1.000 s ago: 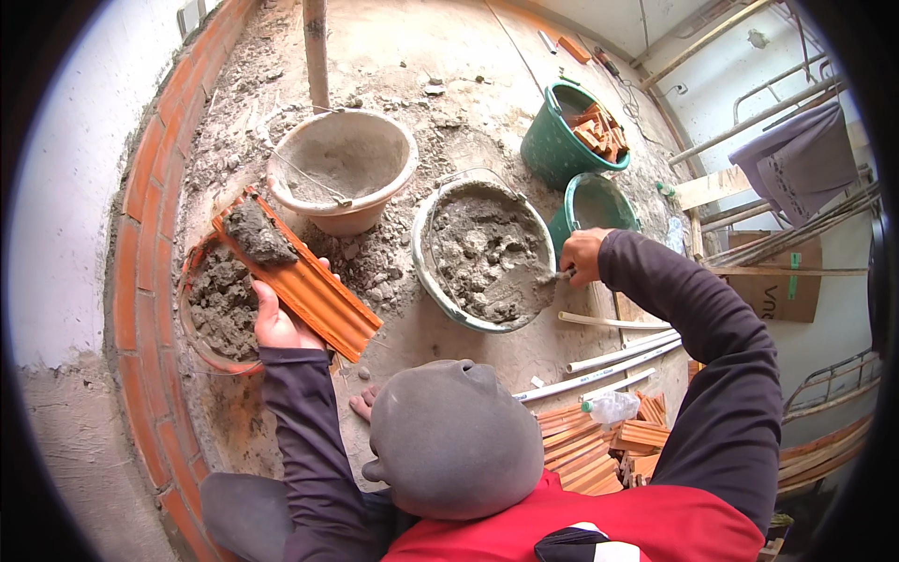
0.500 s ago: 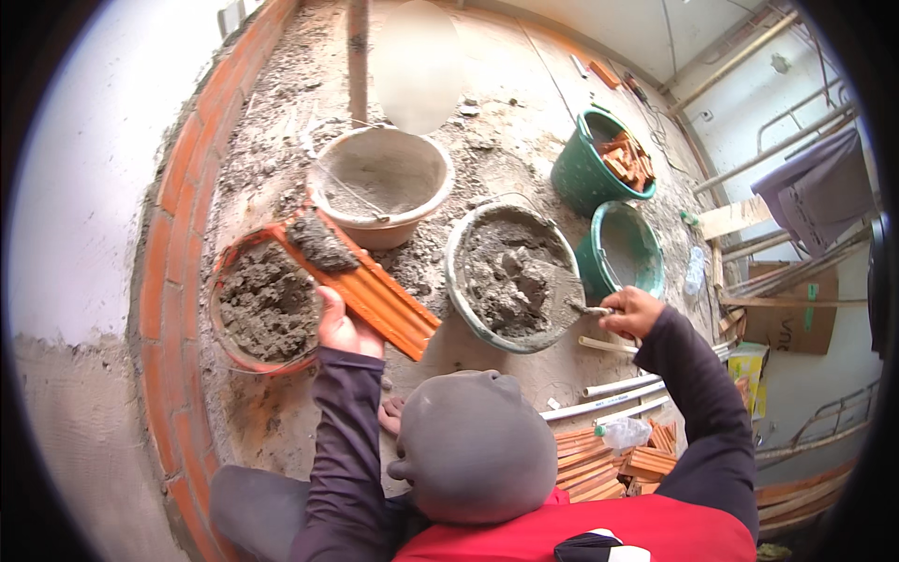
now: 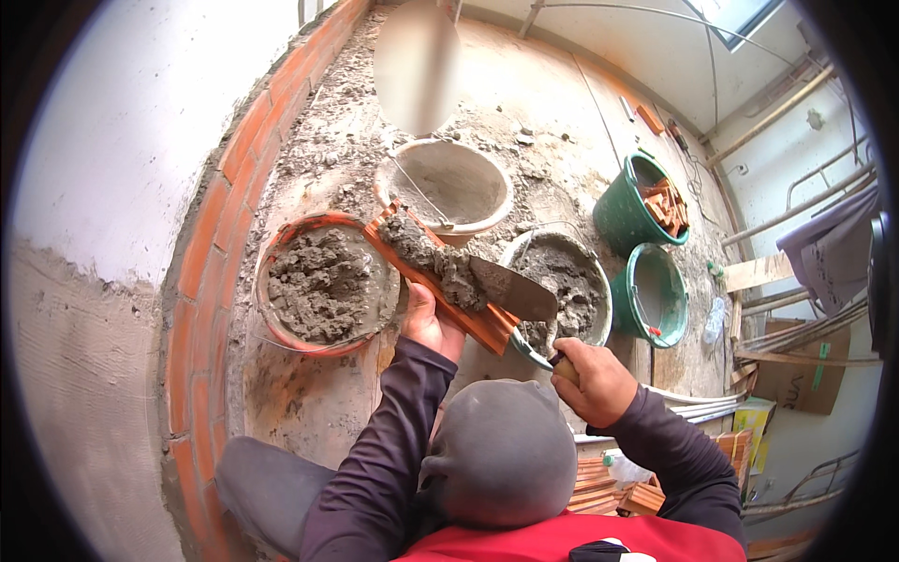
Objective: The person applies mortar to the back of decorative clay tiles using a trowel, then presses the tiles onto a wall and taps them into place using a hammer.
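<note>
My left hand (image 3: 429, 323) grips an orange hollow clay tile (image 3: 498, 330) from below, holding it at a slant with grey mortar (image 3: 412, 234) along its top. My right hand (image 3: 595, 379) is closed round the handle of a trowel (image 3: 515, 290), whose steel blade lies over the tile against the lump of mortar. Just left of the tile is an orange-rimmed bucket (image 3: 318, 290) full of mortar. Behind and right of the tile, partly hidden by it and the trowel, is a pale bucket (image 3: 581, 300) of mortar. A pale basin (image 3: 449, 178) stands farther back.
A green bucket of broken tile (image 3: 618, 214) and another green bucket (image 3: 626, 314) stand right. A low brick course (image 3: 202, 290) runs along the left wall. White pipes (image 3: 693, 405), stacked tiles (image 3: 595, 482), scaffolding (image 3: 768, 229) and a cardboard box (image 3: 796, 384) are on the right.
The trowel has come out of the mortar bucket and moved left onto the tile, bringing more mortar. My left hand still holds the tile, now farther right in view.
</note>
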The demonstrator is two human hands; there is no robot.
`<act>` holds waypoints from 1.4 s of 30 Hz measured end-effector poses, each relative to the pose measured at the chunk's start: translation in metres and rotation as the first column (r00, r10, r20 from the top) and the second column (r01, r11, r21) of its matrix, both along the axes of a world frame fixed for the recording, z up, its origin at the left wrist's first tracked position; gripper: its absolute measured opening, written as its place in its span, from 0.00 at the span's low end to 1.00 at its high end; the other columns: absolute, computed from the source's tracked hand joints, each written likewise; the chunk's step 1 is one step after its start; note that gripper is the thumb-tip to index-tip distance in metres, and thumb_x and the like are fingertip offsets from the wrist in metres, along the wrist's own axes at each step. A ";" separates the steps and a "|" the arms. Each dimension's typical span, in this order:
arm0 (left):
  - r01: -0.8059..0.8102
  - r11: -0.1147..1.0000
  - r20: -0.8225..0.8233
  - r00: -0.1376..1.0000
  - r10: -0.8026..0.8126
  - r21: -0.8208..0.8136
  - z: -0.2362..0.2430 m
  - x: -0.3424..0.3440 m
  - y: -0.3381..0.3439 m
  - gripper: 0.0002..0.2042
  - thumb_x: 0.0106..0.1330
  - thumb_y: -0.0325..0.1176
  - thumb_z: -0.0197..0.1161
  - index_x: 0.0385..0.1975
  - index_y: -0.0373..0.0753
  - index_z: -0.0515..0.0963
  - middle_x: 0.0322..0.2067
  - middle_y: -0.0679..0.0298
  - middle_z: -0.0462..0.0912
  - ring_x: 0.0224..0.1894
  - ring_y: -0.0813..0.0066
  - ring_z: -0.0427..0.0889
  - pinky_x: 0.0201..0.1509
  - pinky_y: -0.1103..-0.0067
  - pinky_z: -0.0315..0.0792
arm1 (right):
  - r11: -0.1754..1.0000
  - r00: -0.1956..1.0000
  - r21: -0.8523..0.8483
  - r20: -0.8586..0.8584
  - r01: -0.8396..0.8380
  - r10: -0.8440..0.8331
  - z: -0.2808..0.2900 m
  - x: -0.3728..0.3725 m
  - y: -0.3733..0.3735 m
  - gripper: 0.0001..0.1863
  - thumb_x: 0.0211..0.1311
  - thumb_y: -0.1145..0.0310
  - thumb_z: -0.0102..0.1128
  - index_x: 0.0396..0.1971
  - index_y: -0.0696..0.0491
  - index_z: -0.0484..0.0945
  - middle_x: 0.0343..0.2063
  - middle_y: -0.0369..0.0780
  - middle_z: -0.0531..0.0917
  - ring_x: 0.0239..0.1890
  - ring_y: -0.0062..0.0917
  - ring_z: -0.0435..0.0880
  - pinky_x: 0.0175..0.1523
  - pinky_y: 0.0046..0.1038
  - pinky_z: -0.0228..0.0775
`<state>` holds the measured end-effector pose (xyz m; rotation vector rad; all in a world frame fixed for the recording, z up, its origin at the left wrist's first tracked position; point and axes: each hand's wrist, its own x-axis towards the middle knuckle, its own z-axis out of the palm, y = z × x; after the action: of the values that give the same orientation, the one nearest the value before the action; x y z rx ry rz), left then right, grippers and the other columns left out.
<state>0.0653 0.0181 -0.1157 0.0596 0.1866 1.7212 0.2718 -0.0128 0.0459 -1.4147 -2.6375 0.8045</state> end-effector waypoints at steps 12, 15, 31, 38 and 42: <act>-0.026 1.000 -0.024 0.999 0.026 -0.007 0.003 -0.005 -0.001 0.32 0.66 0.56 0.52 0.65 0.44 0.60 0.62 0.64 0.68 0.64 0.64 0.66 0.71 0.63 0.57 | 0.975 0.998 0.218 0.052 -0.044 0.033 0.002 -0.019 -0.012 0.24 0.56 0.71 0.60 0.52 0.63 0.66 0.40 0.54 0.78 0.40 0.49 0.79 0.45 0.42 0.71; -0.025 0.999 -0.004 1.000 0.025 -0.023 0.008 -0.006 0.000 0.32 0.67 0.56 0.50 0.66 0.45 0.59 0.61 0.63 0.68 0.64 0.64 0.66 0.70 0.62 0.57 | 0.977 0.996 0.206 0.070 -0.061 0.048 -0.001 -0.015 -0.009 0.25 0.56 0.71 0.60 0.52 0.63 0.66 0.40 0.54 0.78 0.40 0.49 0.79 0.44 0.42 0.71; 0.072 0.997 0.056 0.996 -0.074 0.030 0.010 -0.028 -0.001 0.30 0.66 0.54 0.53 0.64 0.44 0.62 0.58 0.63 0.71 0.60 0.63 0.70 0.67 0.61 0.63 | 0.994 0.996 0.101 -0.076 -0.032 0.040 0.031 -0.014 0.004 0.23 0.50 0.75 0.64 0.47 0.64 0.72 0.33 0.52 0.80 0.36 0.47 0.81 0.41 0.38 0.72; -0.077 0.993 -0.087 0.994 0.069 -0.094 -0.001 -0.059 -0.002 0.30 0.67 0.55 0.54 0.63 0.43 0.63 0.56 0.62 0.73 0.58 0.62 0.71 0.64 0.62 0.65 | 0.990 0.983 0.057 0.126 0.130 -0.136 0.066 0.056 0.043 0.11 0.52 0.73 0.65 0.35 0.58 0.75 0.20 0.43 0.77 0.23 0.40 0.75 0.32 0.32 0.67; -0.144 0.985 -0.084 0.987 0.137 -0.090 -0.005 -0.075 0.000 0.28 0.67 0.53 0.54 0.62 0.43 0.65 0.53 0.63 0.75 0.56 0.63 0.73 0.64 0.62 0.67 | 0.963 0.723 0.253 0.682 -0.089 -0.112 0.068 0.104 0.067 0.08 0.53 0.66 0.62 0.31 0.52 0.80 0.22 0.43 0.82 0.30 0.41 0.82 0.36 0.40 0.71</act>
<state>-0.0094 0.0182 -0.1202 0.0437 0.3376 1.8497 0.3762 0.0540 0.1140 -1.9257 -3.0524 -0.1740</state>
